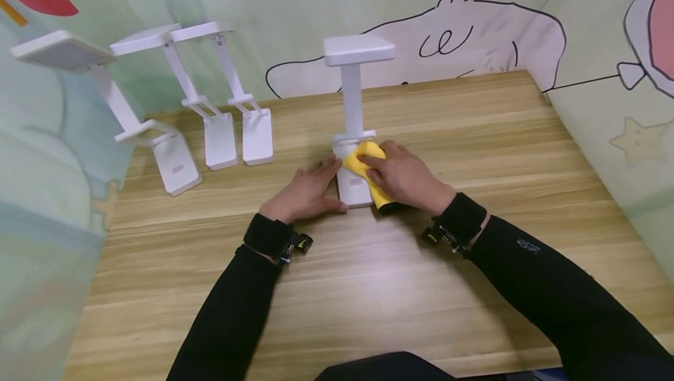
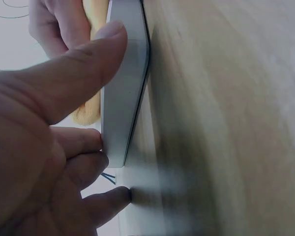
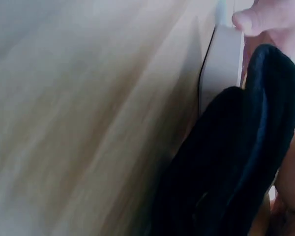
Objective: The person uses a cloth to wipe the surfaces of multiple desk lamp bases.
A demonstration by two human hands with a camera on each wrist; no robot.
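Note:
A white desk lamp (image 1: 351,97) stands unfolded on the wooden table. My left hand (image 1: 308,194) holds its base (image 1: 355,194) at the left, with the thumb along the front edge and fingertips against the side, as the left wrist view shows. A yellow cloth (image 1: 375,185) with a dark underside is bunched in my right hand (image 1: 411,175), which presses it onto the base's right part. The cloth's dark side (image 3: 231,142) fills much of the right wrist view and hides most of the right fingers.
Three more white desk lamps stand at the back left: one leftmost (image 1: 176,164), one beside it (image 1: 220,141) and another (image 1: 258,138) nearer the middle. Printed walls border the wooden table (image 1: 368,287) at the back and sides.

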